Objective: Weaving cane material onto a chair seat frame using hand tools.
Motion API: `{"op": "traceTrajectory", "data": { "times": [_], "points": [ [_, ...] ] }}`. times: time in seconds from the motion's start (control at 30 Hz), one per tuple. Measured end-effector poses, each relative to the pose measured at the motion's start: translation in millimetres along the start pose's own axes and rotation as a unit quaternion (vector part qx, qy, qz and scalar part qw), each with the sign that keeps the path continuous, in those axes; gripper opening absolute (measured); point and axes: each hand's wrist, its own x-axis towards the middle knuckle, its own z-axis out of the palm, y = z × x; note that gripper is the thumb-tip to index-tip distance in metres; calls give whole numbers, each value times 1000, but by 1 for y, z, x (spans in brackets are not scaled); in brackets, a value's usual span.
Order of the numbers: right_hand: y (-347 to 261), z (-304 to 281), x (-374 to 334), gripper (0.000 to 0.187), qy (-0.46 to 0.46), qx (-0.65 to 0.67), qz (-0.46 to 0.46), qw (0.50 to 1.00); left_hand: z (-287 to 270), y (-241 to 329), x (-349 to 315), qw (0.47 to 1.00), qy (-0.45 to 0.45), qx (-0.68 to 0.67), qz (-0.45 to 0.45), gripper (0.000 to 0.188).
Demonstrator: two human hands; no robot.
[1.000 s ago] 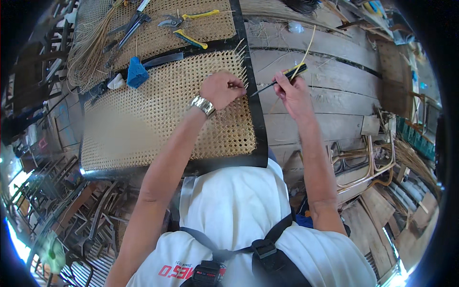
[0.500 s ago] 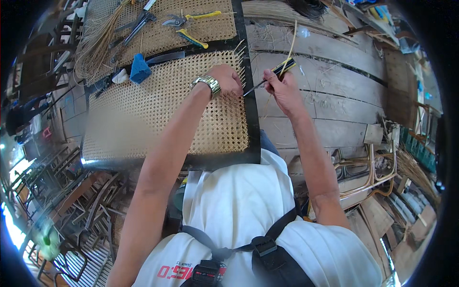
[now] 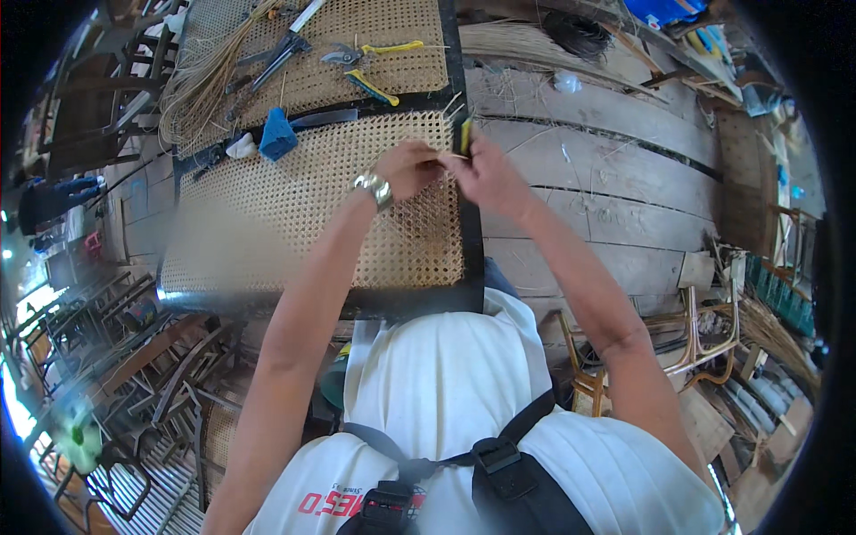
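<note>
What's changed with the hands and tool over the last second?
Right hand moved left, from beyond the dark frame to close beside the left hand at the cane panel's right edge. The yellow-and-black-handled tool went with it, handle now more upright in view, tip hidden. No release visible. Unchanged: left hand near that edge; pruners and blue block in place.

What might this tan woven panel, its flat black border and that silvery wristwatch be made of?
Tan openwork woven panel: probably cane, matte, from its strand lattice. Flat black border: possibly painted wood, shiny at one corner. Silvery linked wristwatch: likely polished metal, bright glints.
</note>
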Motion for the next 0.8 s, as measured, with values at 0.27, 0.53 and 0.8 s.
{"op": "traceTrajectory", "data": {
  "times": [0.27,0.53,0.8],
  "points": [
    [-25,-44,9,38,136,-87,155,975,11,62,-61,991,135,-10,14,34],
    [11,-39,-18,38,118,-1,255,960,6,77,-61,988,80,132,7,48],
    [15,-24,-24,36,132,56,251,957,1,96,-57,979,23,200,-22,45]
  ]
}}
